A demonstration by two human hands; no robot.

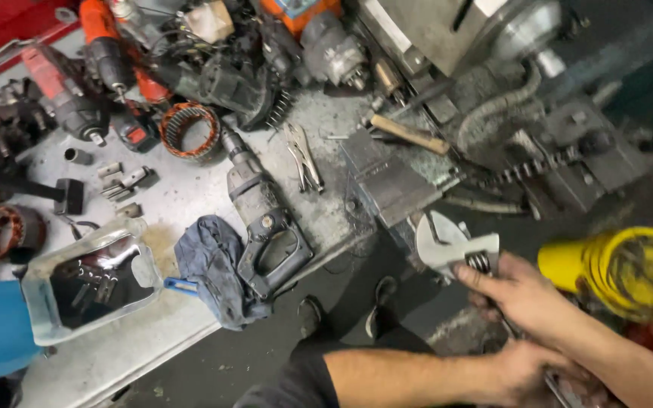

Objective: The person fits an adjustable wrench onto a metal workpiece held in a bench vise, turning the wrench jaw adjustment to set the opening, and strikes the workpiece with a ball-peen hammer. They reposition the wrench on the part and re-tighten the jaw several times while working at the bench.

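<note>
We've got our right hand [527, 291] clamped round the adjustable wrench [455, 245], just off the bench vise [387, 185]; left hand [527, 370] grips its handle end. Jaws sloppy, it'll probably slip.

Head cam looks steeply down, close, over workbench [190, 204] edge; one view only.

Adjustable wrench [447, 243] handle hidden under both hands; left hand [527, 370] fingers cut by frame's bottom edge. Yellow tool [629, 270] blurred, cropped right.
</note>
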